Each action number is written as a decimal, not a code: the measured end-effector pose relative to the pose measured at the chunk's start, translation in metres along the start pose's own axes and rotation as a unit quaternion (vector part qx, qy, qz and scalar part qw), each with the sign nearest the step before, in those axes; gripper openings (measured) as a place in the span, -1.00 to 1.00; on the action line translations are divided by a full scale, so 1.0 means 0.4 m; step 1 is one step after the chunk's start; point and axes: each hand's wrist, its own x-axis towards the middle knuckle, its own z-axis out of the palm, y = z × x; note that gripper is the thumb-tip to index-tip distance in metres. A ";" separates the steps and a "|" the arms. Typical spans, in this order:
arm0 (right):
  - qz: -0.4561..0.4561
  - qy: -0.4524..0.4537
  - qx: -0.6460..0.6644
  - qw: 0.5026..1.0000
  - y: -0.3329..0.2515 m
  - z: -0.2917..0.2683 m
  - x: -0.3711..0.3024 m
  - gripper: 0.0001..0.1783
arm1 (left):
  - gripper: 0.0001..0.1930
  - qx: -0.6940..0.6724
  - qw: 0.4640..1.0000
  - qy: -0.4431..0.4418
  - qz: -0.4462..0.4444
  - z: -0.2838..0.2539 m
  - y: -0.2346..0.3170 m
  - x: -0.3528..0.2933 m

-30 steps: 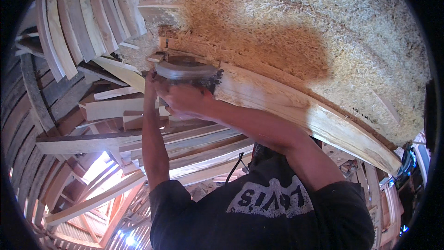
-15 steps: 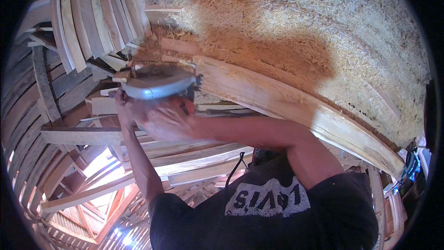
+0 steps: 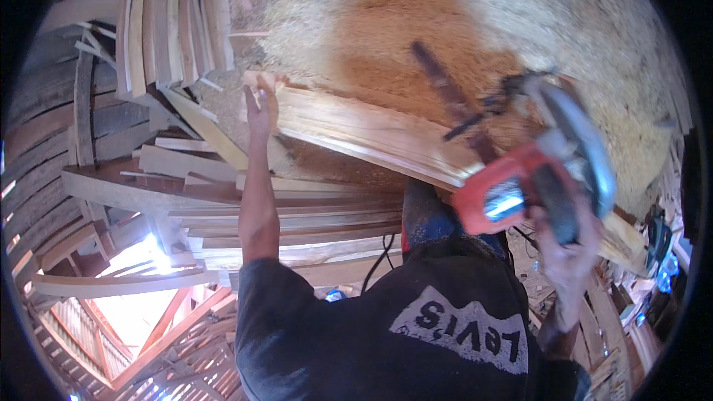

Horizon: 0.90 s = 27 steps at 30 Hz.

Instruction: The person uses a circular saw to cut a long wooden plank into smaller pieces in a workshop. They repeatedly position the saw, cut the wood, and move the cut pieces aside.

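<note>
My right hand point(image 3: 568, 249) grips the rear handle of a red circular saw point(image 3: 494, 186) with a silver guard, lifted at the right and smeared by motion. A narrow dark bar point(image 3: 442, 89) sticks out from the saw toward the far side. A long, pale, slightly curved plank point(image 3: 356, 126) lies across the middle, passing behind the saw. Over at the plank's left end, my left hand point(image 3: 260, 108) has its fingers closed on a small wood block point(image 3: 261, 79). Whether the block is separate from the plank, I cannot tell.
Sawdust point(image 3: 460, 0) covers the ground beyond the plank. Curved boards point(image 3: 174, 26) stand in a row at the far left. More planks point(image 3: 312, 226) are stacked nearer me, beside a dark cord point(image 3: 379, 260). A timber beam point(image 3: 134, 193) crosses the left side.
The circular saw has swung from the plank's left end to the right side, in my right hand. My left hand has shifted right and away from me, to the small wood block.
</note>
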 end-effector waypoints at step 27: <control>0.517 0.698 0.067 0.491 0.459 0.099 -0.732 -0.41 | 0.13 -0.173 0.717 -0.381 0.558 1.464 1.679 -1.121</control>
